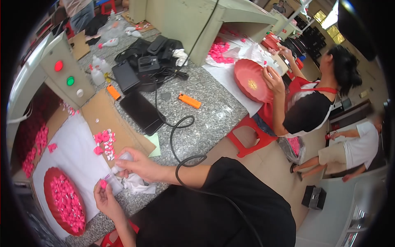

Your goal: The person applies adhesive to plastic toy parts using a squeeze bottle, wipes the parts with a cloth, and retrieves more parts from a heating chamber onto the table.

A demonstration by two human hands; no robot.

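My right hand (140, 165) is closed around a small translucent squeeze bottle (123, 160), its tip pointing down and to the left. Just below it, my left hand (108, 202) pinches a small pink piece (103, 183) between thumb and fingertips. The bottle and this piece are close together; whether they touch I cannot tell. Beside my left hand, a red scalloped tray (48, 185) holds many similar pink pieces (67, 201). More pink-and-white pieces (108, 142) lie on cardboard (101, 113) beyond my right hand. A crumpled white tissue (139, 184) lies under my right wrist.
A black cable (177, 131) loops across the granite table (205, 123) and over my right arm. A dark phone (141, 112), orange lighters (189, 101), chargers (150, 64) and white bottles (98, 76) stand beyond. A co-worker (308, 103) sits to the right with a red tray (251, 82).
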